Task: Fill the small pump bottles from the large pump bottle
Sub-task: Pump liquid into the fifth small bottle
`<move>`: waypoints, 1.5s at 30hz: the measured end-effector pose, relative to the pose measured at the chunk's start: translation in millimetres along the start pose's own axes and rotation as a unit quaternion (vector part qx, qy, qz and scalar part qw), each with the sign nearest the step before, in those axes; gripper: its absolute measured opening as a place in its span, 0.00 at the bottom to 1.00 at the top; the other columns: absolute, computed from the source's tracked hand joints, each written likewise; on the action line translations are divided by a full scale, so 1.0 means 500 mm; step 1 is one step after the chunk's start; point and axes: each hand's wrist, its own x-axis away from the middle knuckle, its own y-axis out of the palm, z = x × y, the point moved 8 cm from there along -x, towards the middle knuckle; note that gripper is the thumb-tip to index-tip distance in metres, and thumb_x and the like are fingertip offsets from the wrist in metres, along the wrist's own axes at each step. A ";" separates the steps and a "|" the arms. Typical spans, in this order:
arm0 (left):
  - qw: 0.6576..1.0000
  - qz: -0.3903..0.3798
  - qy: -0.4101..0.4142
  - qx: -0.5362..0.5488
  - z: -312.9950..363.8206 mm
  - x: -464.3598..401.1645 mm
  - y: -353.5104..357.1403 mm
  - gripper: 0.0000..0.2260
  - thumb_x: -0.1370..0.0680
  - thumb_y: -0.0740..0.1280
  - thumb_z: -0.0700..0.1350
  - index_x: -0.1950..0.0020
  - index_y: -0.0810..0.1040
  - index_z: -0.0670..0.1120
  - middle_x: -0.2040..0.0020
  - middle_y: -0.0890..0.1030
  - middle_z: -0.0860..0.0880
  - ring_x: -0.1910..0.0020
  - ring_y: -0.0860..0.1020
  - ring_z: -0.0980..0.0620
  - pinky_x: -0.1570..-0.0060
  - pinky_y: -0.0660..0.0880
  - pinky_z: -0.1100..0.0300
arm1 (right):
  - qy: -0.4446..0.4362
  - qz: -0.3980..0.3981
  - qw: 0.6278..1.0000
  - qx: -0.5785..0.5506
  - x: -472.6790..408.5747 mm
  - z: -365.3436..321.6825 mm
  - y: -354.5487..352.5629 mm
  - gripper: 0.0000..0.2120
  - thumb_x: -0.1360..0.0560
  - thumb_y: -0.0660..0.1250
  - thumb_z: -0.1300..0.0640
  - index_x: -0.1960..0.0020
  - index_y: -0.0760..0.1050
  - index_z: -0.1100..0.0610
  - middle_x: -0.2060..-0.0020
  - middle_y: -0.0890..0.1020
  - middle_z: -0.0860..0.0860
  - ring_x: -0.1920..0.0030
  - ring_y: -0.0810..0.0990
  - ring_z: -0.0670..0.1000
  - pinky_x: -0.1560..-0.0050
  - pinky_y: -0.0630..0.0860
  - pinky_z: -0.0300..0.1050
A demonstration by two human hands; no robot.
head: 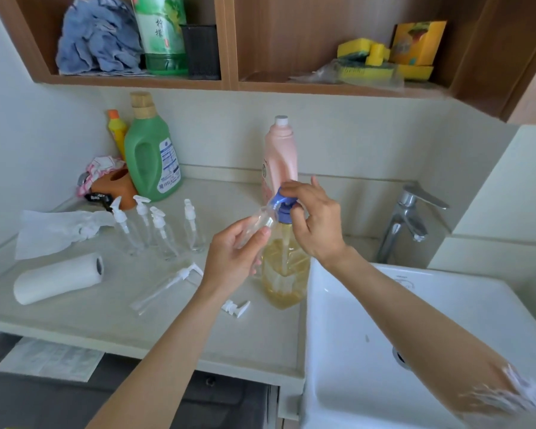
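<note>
The left hand is clamped on a small clear bottle, which has no pump on it and is tilted so that its open mouth meets the spout of the blue pump on the large bottle. The right hand is on that pump, fingers curled over its head from the right, thumb at the collar below. The large bottle stands on the worktop just beside the white sink and holds yellow liquid in its lower part. Near the left wrist a loose white pump lies on the worktop, and further left another small bottle lies on its side with its pump fitted. Behind these, four small bottles stand upright in a cluster, pumps on, all looking clear. A paper roll lies at the left edge, with a crumpled white sheet behind it. At the wall stand a green jug, a yellow bottle and a pink bottle, the last directly behind the large bottle. A tap rises at the back of the sink. The shelf above holds a blue cloth and yellow sponges.
</note>
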 end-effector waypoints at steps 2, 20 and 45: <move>1.000 0.003 -0.014 -0.009 -0.008 0.007 0.002 0.04 0.22 0.68 0.45 0.54 0.80 0.46 0.63 0.75 0.40 0.73 0.70 0.49 0.76 0.68 0.63 | 0.009 0.005 1.000 -0.009 0.012 0.007 0.004 0.19 0.32 0.52 0.64 0.53 0.80 0.65 0.53 0.84 0.55 0.49 0.81 0.53 0.29 0.57 0.33; 0.999 0.019 -0.045 0.020 0.026 0.007 0.004 0.04 0.22 0.67 0.48 0.52 0.81 0.50 0.63 0.82 0.49 0.74 0.73 0.52 0.73 0.69 0.63 | -0.007 -0.002 0.998 -0.060 -0.024 -0.015 -0.021 0.20 0.30 0.52 0.60 0.51 0.81 0.63 0.54 0.83 0.55 0.53 0.81 0.52 0.49 0.75 0.40; 0.996 -0.001 -0.082 0.014 0.033 -0.005 0.002 0.12 0.24 0.69 0.52 0.43 0.79 0.49 0.64 0.81 0.50 0.74 0.72 0.50 0.72 0.66 0.61 | 0.002 -0.019 0.996 -0.087 -0.043 -0.008 -0.016 0.20 0.28 0.53 0.57 0.56 0.83 0.62 0.56 0.83 0.53 0.54 0.79 0.46 0.50 0.73 0.35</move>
